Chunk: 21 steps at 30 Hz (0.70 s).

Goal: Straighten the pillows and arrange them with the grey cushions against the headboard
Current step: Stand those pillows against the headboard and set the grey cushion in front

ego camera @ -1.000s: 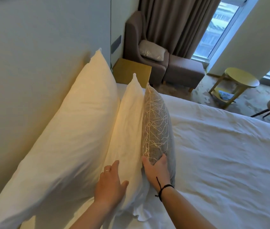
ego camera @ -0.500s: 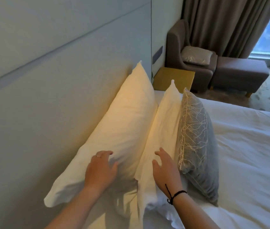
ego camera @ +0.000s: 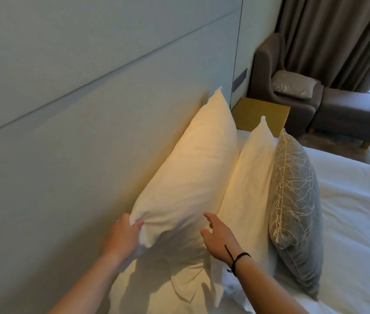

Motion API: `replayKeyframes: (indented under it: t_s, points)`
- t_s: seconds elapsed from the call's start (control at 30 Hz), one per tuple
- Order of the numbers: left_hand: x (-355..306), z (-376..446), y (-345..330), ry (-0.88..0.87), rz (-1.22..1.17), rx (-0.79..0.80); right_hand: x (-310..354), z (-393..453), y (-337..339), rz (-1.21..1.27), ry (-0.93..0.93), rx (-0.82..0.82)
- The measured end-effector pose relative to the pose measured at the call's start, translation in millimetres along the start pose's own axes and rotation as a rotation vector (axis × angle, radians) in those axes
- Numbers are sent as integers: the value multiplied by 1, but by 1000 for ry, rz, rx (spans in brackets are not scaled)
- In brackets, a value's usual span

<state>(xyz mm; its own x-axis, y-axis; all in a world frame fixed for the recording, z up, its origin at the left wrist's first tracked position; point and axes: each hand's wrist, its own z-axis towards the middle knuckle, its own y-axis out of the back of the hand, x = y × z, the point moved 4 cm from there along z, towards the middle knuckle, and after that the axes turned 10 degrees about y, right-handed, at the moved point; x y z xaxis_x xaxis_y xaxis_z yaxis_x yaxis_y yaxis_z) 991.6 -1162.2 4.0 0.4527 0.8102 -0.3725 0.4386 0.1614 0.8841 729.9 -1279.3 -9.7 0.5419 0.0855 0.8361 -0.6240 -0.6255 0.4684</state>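
**Back pillow getting pulled up against the headboard**

So half a second ago both hands were just resting flat, left on the back pillow and right on the front pillow. Now the left hand [ego camera: 121, 237] has closed around the near corner of the back pillow [ego camera: 186, 177], fingers clenched into the fabric, and that end looks lifted off the bed. The right hand [ego camera: 219, 237] has come off the front pillow [ego camera: 250, 189] and is open, fingers spread, hovering by the back pillow's lower edge, maybe just brushing it, hard to tell.

What that means, I reckon: the cushion part on this side is done and the person has moved on to squaring up the big pillow. It leans on the headboard [ego camera: 88, 132] but its near end sags, so it probably wants a tug and a fluff to stand straight.

The order from the wall out is back pillow, front pillow, then the grey cushion [ego camera: 295, 200], each leaning on the one behind, all upright-ish on the bed [ego camera: 360, 223].

Containers: none really. Closest thing is the armchair [ego camera: 267, 71] in the corner, which has a second cushion [ego camera: 292, 85] sitting on its seat, well apart from the bed. If that one belongs in the arrangement, it's not yet fetched
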Motion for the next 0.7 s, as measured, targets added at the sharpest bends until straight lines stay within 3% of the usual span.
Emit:
replayKeyframes:
  t_s: [0.13, 0.3, 0.37, 0.57, 0.7]
  points:
    - [6, 10, 4, -54, 31, 9, 13, 18, -19, 68, -46, 19]
    - [4, 28, 54, -149, 261, -239, 33, 40, -34, 44, -50, 39]
    - [4, 27, 60, -141, 328, -260, 39, 46, -41, 33, -16, 61]
    - [-7, 39, 47, -139, 269, -105, 36, 59, -44, 62, 9, 74]
    - [-36, 71, 39, -103, 34, 159, 32, 71, -33, 91, 0, 0]
